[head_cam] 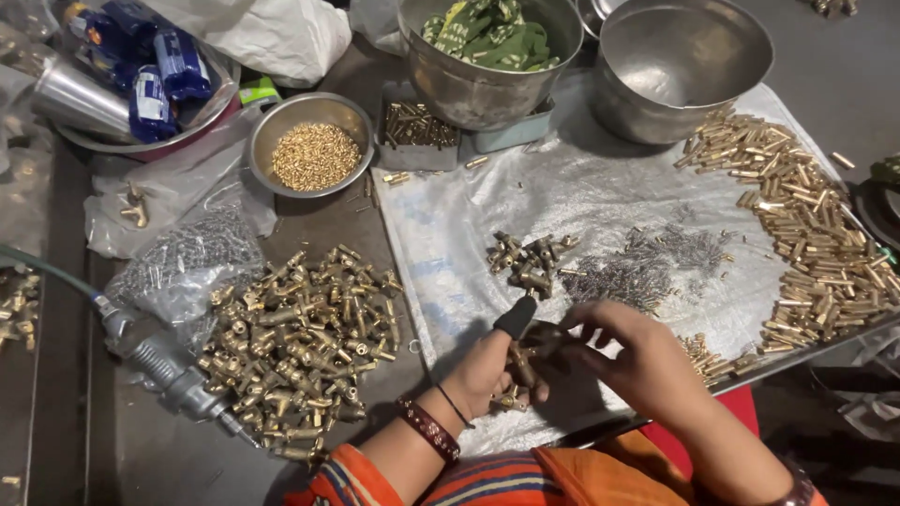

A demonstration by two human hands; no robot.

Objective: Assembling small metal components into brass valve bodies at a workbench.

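Brass tee-shaped fitting (527,354) sits near the middle of the surface, pinched between both hands. The left hand (487,370), thumb in a black cap, grips it from below; the right hand (637,361) closes its fingertips on its top. A heap of similar brass fittings (300,347) lies left, slim brass tubes (816,234) far right.

We see golden brass fittings (300,347) heaped beside a silver steel bowl (281,126) of gold-coloured beads (316,156), dark blue packets (155,66) on a tray, green patterned cloth (487,33), a maroon bangle (428,429) and orange striped sleeves (487,480).
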